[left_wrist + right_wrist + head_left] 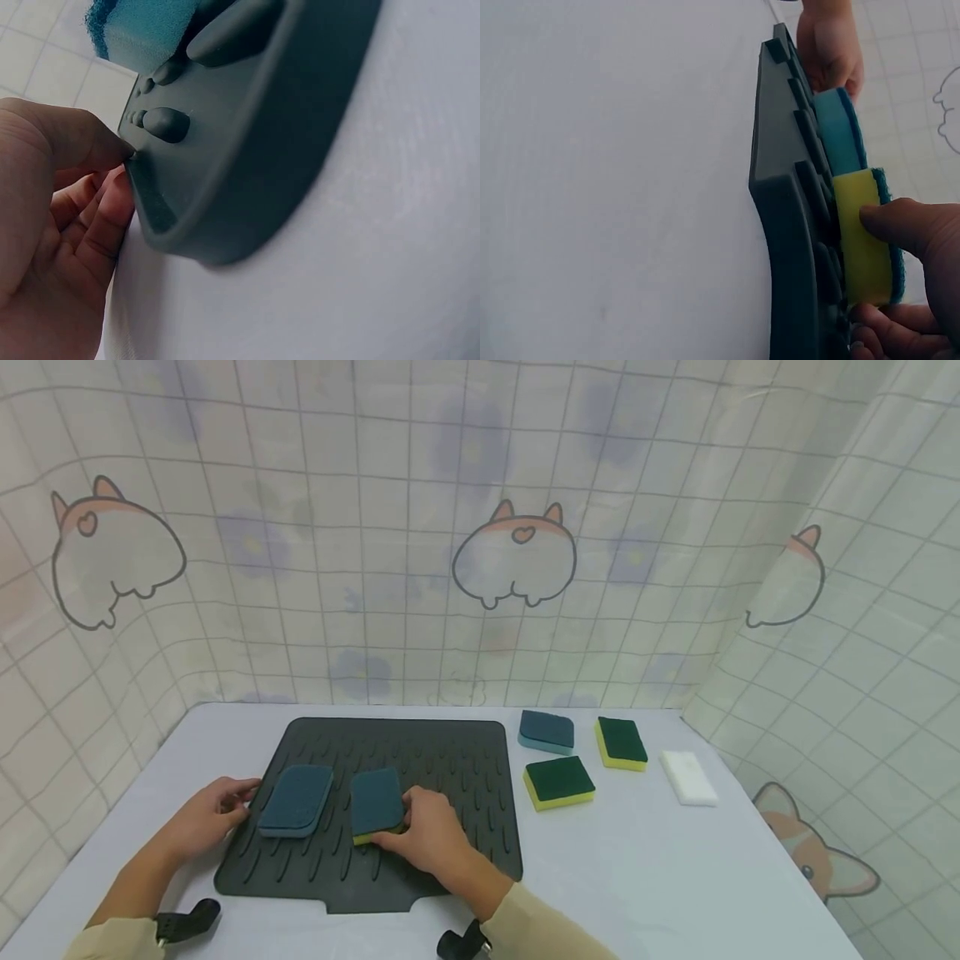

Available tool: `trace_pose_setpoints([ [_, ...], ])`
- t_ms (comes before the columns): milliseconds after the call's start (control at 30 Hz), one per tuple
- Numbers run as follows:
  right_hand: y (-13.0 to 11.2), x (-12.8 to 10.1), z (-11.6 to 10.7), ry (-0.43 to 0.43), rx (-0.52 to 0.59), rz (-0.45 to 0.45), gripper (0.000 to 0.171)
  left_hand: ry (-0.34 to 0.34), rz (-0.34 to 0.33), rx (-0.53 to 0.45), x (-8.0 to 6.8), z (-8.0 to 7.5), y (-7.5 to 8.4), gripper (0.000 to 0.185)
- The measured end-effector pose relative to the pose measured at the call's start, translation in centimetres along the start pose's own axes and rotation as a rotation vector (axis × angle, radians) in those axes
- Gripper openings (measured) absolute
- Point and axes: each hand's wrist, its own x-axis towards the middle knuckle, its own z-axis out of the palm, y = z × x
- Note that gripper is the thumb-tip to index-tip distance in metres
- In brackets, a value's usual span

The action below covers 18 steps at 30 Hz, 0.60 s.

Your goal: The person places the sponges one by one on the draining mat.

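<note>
A dark ribbed rubber mat (450, 760) lies on the white table. Two sponges rest on it: a blue one (297, 799) at left and a yellow one with a dark green top (377, 802) beside it. My right hand (423, 831) grips the yellow sponge (861, 240) by its near edge, thumb on the side. My left hand (213, 814) rests at the mat's left edge (161, 210), thumb touching the rim, close to the blue sponge (139, 30).
To the right of the mat lie a blue sponge (547, 731), two yellow-and-green sponges (558, 782) (622, 742) and a white sponge (688, 777). A patterned curtain closes the back and sides.
</note>
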Motion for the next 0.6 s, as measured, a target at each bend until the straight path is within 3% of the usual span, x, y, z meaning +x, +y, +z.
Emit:
trace_pose_setpoints([
  [600,-1.5,0.2,0.8,0.008,-0.148,0.045,0.050,0.004,0.001,-0.015,-0.1,0.0,0.1,0.051],
])
